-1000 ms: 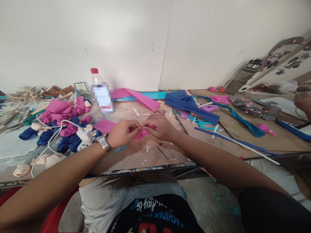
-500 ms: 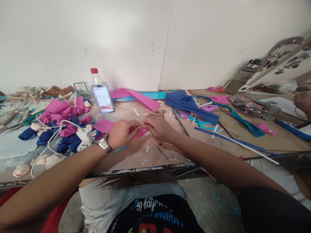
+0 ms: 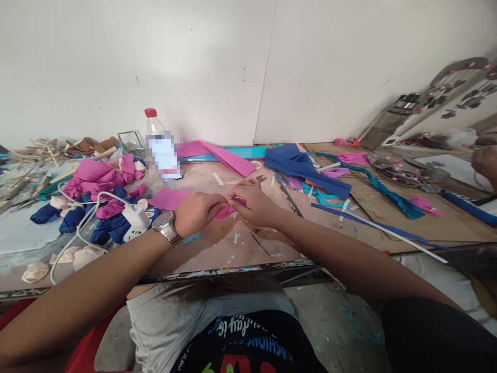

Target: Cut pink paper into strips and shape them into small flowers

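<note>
Handling of a bright pink strip of thin, cloth-like material (image 3: 224, 212) above the middle of the worktop (image 3: 186, 264). At left, the left hand (image 3: 196, 211) is closed to a pinch, thumb against curled fingers, on the strip; the right hand (image 3: 254, 203) meets it fingertip to fingertip, likewise pinched on the strip. The exact fold between them is hidden. Good practice would be small, even pinches made close to the fold, one hand anchoring while the other works, with light tension, since so thin a material would probably crease or tear if pulled. Surroundings, left to right: pale wooden sticks (image 3: 48, 151); crumpled pink bundles (image 3: 93, 175) lying among dark blue bundles (image 3: 110, 229); a looped white cable (image 3: 78, 224) running to a white plug-in charger (image 3: 135, 216), near the left wrist and the likeliest snag; a clear plastic bottle with a red cap (image 3: 155, 124), behind a phone with a lit screen (image 3: 163, 155); a long folded pink band (image 3: 229, 159); a folded dark blue band (image 3: 305, 168), beyond the right forearm; and a slender white rod (image 3: 399, 241), which might hamper that arm if it swung outward.
</note>
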Motion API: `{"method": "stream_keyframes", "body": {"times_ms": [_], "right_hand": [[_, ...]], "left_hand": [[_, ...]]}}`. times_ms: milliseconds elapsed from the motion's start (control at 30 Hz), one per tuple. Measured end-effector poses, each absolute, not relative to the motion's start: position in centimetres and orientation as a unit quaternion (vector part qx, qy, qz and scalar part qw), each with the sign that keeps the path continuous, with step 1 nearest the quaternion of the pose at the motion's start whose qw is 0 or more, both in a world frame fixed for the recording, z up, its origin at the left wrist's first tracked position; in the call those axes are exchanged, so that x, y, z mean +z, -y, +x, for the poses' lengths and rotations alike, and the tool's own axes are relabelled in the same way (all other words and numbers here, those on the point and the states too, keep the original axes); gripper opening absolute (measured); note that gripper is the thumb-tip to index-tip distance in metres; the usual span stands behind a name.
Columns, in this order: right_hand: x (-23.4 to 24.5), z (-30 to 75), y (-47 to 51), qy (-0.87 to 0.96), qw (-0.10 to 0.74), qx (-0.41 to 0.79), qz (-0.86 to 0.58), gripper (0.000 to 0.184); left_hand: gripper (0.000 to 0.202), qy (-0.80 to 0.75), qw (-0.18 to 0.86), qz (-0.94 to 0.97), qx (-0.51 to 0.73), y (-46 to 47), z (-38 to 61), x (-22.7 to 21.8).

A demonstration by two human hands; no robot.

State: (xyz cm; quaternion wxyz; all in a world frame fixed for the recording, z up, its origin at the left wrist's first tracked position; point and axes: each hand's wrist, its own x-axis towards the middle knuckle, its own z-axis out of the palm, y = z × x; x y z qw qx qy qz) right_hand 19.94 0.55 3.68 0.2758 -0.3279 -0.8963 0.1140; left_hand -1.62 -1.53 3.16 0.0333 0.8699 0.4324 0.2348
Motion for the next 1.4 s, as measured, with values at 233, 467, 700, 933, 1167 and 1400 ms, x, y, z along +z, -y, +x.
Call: {"method": "stream_keyframes", "body": {"times_ms": [233,467,700,933,1167,1400], "right_hand": [[3.6,20.4,-1.1,0.896,0.284,0.136,-0.314,0.011],[3.8,20.7,-1.4,0.904,0.271,0.137,-0.301,0.012],[3.9,21.1,-1.9,0.907,0.255,0.140,-0.304,0.014],[3.7,21.6,-2.4,0.911,0.259,0.135,-0.291,0.007],[3.9,22.2,-2.8,0.906,0.282,0.121,-0.291,0.005],[4.0,22.4,-2.9,0.904,0.297,0.100,-0.292,0.005]], "left_hand": [[0.036,-0.433,0.066,0.865,0.245,1.5,-1.8,3.3],[0.028,-0.440,0.088,0.862,0.235,1.7,-1.5,3.6],[0.028,-0.445,0.086,0.862,0.225,1.7,-1.6,4.0],[0.022,-0.440,0.090,0.862,0.236,1.6,-1.8,3.8],[0.019,-0.464,0.085,0.843,0.257,1.6,-1.9,4.1],[0.017,-0.475,0.101,0.817,0.312,1.4,-2.1,4.3]]}}
